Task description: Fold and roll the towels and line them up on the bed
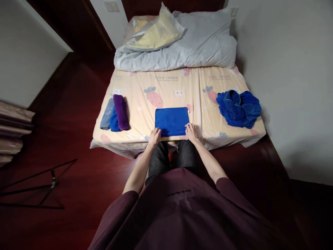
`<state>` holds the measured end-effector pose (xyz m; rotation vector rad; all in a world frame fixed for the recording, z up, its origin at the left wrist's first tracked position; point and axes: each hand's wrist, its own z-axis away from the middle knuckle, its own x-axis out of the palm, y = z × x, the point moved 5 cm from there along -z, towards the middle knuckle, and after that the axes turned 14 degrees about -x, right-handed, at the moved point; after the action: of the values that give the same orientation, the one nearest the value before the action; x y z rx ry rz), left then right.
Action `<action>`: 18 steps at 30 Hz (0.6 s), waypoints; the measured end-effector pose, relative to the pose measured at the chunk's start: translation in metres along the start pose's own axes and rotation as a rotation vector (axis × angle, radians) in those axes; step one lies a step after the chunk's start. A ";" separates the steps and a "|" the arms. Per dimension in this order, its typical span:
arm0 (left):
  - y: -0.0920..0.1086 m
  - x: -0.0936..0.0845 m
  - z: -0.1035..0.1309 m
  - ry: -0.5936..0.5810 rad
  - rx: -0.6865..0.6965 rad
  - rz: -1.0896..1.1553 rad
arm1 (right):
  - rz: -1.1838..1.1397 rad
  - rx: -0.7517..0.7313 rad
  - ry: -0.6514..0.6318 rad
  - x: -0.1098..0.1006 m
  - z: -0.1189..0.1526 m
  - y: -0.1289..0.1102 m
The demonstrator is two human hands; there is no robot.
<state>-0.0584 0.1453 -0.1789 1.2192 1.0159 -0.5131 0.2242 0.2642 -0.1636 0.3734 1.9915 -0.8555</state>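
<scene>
A blue cloth (pixel 171 119) lies flat as a rectangle near the bed's front edge, its near edge turned up in a narrow fold. My left hand (pixel 155 135) grips its near left corner, fingers closed. At the near right corner my right hand (pixel 190 131) pinches the same cloth. Rolled towels lie to the left: a grey one (pixel 107 114), a blue one (pixel 114 119) and a purple one (pixel 121 113) resting partly over the blue. A crumpled heap of blue cloths (pixel 239 108) sits at the right side of the bed.
The bed (pixel 137 83) has a yellow sheet with carrot prints. A grey quilt (pixel 208 38) and a yellow pillow (pixel 158 33) are at its far end. A black tripod (pixel 53 182) stands on the floor at the left, near a striped curtain (pixel 13 132). A wall rises on the right.
</scene>
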 end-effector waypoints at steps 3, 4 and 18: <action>0.004 0.015 0.008 -0.098 0.178 -0.119 | -0.045 -0.241 -0.151 0.011 0.016 -0.017; 0.001 0.019 0.010 -0.111 0.170 -0.139 | -0.051 -0.264 -0.189 0.014 0.021 -0.018; -0.013 0.030 0.001 -0.157 0.051 -0.259 | -0.024 -0.152 -0.315 0.026 0.020 0.022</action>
<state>-0.0541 0.1455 -0.2112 1.0791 1.0363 -0.8290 0.2352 0.2640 -0.2018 0.1185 1.7561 -0.7230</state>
